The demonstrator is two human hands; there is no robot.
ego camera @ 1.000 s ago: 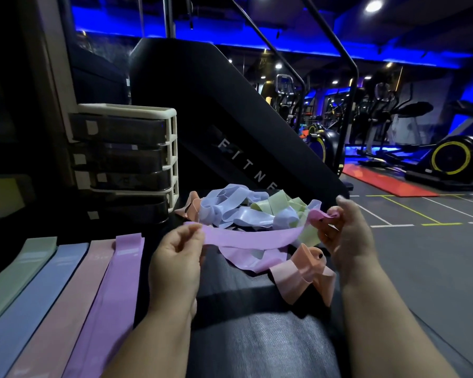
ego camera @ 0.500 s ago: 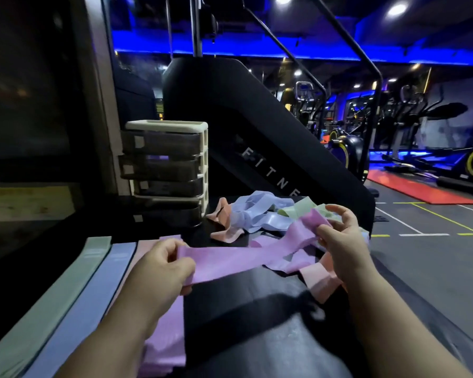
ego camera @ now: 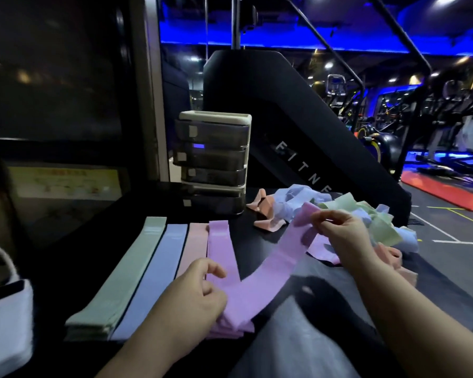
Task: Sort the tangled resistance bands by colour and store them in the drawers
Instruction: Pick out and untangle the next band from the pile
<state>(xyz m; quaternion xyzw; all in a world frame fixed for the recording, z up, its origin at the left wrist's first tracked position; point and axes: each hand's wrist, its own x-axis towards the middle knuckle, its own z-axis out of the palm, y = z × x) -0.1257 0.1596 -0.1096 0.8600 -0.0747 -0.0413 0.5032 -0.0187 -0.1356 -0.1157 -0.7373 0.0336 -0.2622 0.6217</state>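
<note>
A purple band (ego camera: 273,266) is stretched between my hands. My left hand (ego camera: 200,293) pinches its near end low over the purple stack (ego camera: 220,241). My right hand (ego camera: 339,236) holds its far end up beside the tangled pile (ego camera: 347,214) of blue, green, pink and purple bands. Flat stacks lie side by side on the dark surface: green (ego camera: 131,268), blue (ego camera: 159,271), pink (ego camera: 195,241), then purple. A small drawer unit (ego camera: 213,162) with dark, closed drawers stands behind the stacks.
A black slanted machine housing (ego camera: 298,126) rises right behind the pile and drawers. A white object (ego camera: 6,323) sits at the left edge. A dark panel and pillar (ego camera: 145,105) stand on the left. Gym floor and machines lie off to the right.
Both hands have carried the purple band left, away from the pile; its near end now lies over the purple stack. The view has turned left too.
</note>
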